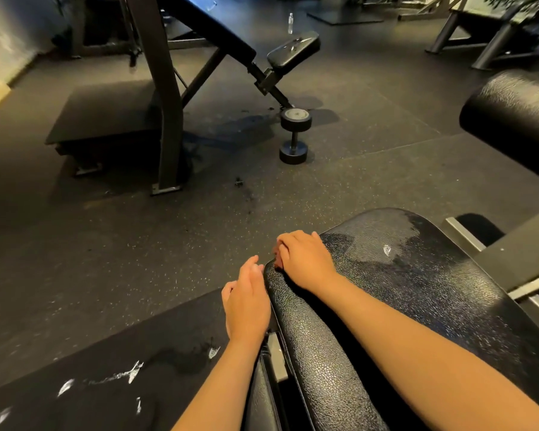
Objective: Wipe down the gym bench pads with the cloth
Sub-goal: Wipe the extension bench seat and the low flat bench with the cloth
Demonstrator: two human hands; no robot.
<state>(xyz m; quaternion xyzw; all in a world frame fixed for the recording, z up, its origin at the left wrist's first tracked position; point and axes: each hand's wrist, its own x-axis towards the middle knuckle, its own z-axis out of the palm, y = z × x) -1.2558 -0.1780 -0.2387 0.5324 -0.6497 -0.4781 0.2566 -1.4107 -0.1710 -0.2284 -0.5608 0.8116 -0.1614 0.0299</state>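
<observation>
A black textured bench pad [417,290] fills the lower right, with wet streaks on its far part. My right hand [305,259] lies on the pad's left edge, fingers curled over a small reddish cloth [277,259] that is mostly hidden beneath it. My left hand [246,303] rests against the pad's left side with straight fingers and holds nothing.
A scuffed black mat [106,368] lies at lower left. A dumbbell [294,135] stands on the rubber floor beside an incline bench [218,35] with a seat pad [293,49]. A roller pad [514,119] sits at right. A water bottle [290,23] stands far back.
</observation>
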